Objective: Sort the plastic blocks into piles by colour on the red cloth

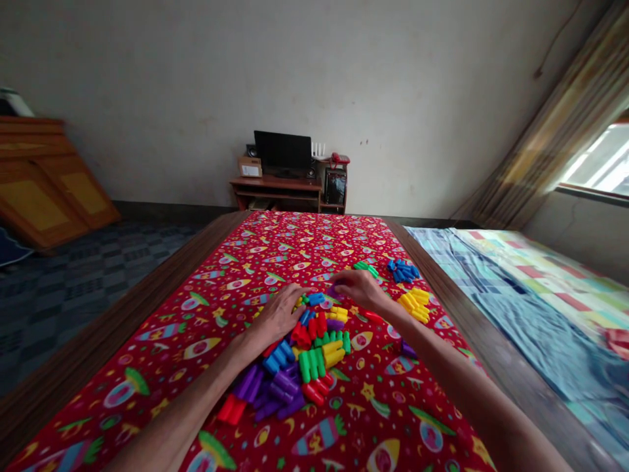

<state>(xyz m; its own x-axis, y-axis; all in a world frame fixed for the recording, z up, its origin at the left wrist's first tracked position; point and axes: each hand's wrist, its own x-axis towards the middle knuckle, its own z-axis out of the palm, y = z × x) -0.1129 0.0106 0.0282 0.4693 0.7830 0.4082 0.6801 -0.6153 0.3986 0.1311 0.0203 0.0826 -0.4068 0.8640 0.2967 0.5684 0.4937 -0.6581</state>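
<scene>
- Had a purple block at the thumb and curled fingertips of the right hand; could not tell a firm pinch from a touch.
- Arched the left hand over the far-left side of the mixed pile; could not tell any hold beneath the fingers.
- Found a blue block between both hands, and yellow blocks just nearer the body.
- Met the mixed pile in the way below the left fingertips, spreading back beside the left forearm.
- Crossed above a red block with the right wrist, and partly hid another purple block behind the forearm.
- Saw green blocks just beyond the right hand, blue blocks farther right, yellow pieces right of the wrist.
- Had room over the red cloth beyond both hands and left of the left one.
- Reached the wooden table edge soonest on the right, past the yellow pieces.
</scene>
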